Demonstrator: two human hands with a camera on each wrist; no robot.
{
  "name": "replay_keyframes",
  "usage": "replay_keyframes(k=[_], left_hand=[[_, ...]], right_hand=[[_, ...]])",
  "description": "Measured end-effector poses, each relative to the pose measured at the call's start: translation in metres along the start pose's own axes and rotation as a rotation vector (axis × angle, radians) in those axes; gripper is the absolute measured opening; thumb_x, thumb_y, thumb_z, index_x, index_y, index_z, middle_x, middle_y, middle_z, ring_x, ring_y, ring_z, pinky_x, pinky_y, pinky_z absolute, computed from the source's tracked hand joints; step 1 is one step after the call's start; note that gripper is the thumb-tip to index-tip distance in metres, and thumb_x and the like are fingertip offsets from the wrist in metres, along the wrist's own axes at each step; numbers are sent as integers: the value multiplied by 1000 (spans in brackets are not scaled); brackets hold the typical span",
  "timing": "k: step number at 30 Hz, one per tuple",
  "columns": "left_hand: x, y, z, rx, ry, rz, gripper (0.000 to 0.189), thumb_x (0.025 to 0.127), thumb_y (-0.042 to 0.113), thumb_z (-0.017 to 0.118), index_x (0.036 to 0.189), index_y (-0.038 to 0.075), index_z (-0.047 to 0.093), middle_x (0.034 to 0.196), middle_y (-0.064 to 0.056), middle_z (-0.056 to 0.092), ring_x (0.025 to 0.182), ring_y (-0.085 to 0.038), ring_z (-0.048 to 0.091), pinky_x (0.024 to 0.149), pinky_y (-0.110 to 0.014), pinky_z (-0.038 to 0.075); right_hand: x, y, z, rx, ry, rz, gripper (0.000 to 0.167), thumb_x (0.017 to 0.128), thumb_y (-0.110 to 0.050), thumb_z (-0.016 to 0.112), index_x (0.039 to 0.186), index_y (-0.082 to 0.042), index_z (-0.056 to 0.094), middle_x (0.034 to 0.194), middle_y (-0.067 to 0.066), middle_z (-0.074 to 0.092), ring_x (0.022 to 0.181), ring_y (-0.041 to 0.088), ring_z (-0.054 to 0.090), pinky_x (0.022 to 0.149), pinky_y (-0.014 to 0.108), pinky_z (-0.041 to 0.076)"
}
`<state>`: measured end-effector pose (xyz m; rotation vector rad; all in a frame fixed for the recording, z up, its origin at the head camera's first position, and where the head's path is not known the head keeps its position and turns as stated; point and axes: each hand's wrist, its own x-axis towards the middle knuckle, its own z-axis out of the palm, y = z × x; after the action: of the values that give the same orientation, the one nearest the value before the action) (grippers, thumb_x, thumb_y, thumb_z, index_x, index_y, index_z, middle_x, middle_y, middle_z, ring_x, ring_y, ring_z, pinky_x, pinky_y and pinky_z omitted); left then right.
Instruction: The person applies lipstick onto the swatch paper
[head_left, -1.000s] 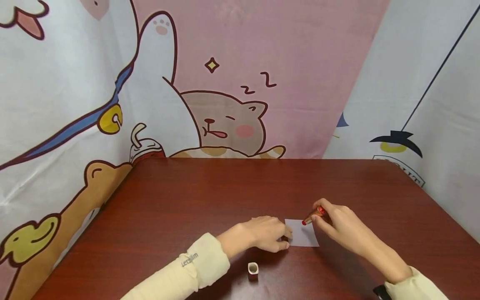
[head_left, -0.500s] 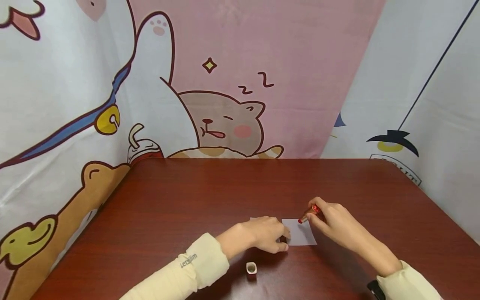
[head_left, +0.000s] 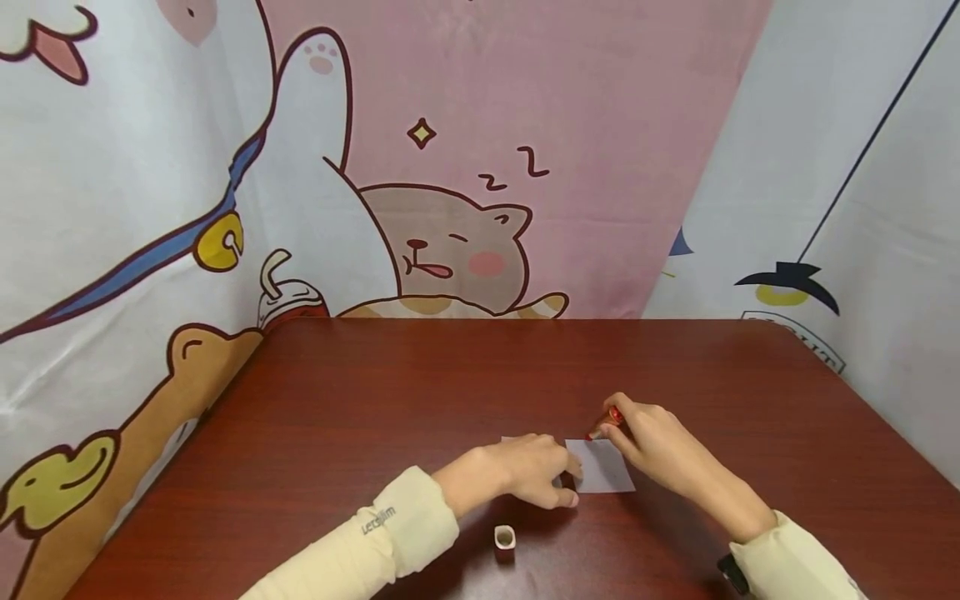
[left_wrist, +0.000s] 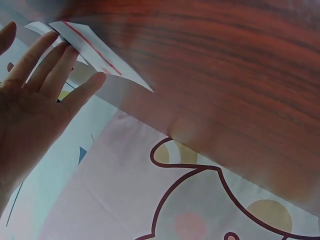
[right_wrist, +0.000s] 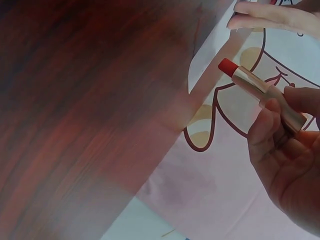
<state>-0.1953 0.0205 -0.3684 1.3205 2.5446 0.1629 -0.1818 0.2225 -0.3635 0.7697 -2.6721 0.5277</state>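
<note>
Lipstick (right_wrist: 262, 93) (likely soft-tipped, best held by its tube (right_wrist: 250, 83)) was pinched in the right hand (head_left: 660, 442), paper (head_left: 606, 468) touched by the spread left hand (head_left: 527, 468).

On the table (head_left: 420, 383), the left sheet (left_wrist: 95, 47) lies partly beneath the left hand (head_left: 528, 468), the right sheet (head_left: 606, 471) just beside it. The right hand (head_left: 654, 440), right of that sheet, holds the lipstick (right_wrist: 252, 85) near its far edge. Nearer stands the cap (head_left: 505, 543). Behind hangs the cloth (head_left: 600, 100).
</note>
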Motion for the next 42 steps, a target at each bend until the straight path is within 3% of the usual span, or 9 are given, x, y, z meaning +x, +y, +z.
replay_keyframes(k=[9,31,38,42], left_hand=[[3,-2,3,11,4,47,39,87,37,62,120,17,64,103,11,65,85,4,58,81,-17,44],[2,-2,2,-30,3,34,39,87,37,63,120,16,64,105,10,65,88,2,59,84,-18,43],[2,-2,3,-1,17,42,40,87,39,61,121,17,64,120,10,59,111,-6,52,92,-21,40],[1,-2,3,-11,12,40,40,88,39,61,122,16,64,122,10,58,110,-6,53,93,-21,39]], right_hand=[[1,2,4,-46,24,10,20,84,-12,68,95,0,57,72,-5,60,50,0,42,46,21,37],[-1,-1,6,-33,-30,2,16,86,-9,66,96,-1,57,79,-3,62,57,-1,47,48,20,39],[-2,-2,6,-33,-37,10,15,86,-10,66,96,-2,57,81,-4,64,56,-1,46,48,20,38],[-3,-3,6,-48,-31,2,15,86,-10,67,95,-3,57,80,-3,63,59,0,49,48,20,39]])
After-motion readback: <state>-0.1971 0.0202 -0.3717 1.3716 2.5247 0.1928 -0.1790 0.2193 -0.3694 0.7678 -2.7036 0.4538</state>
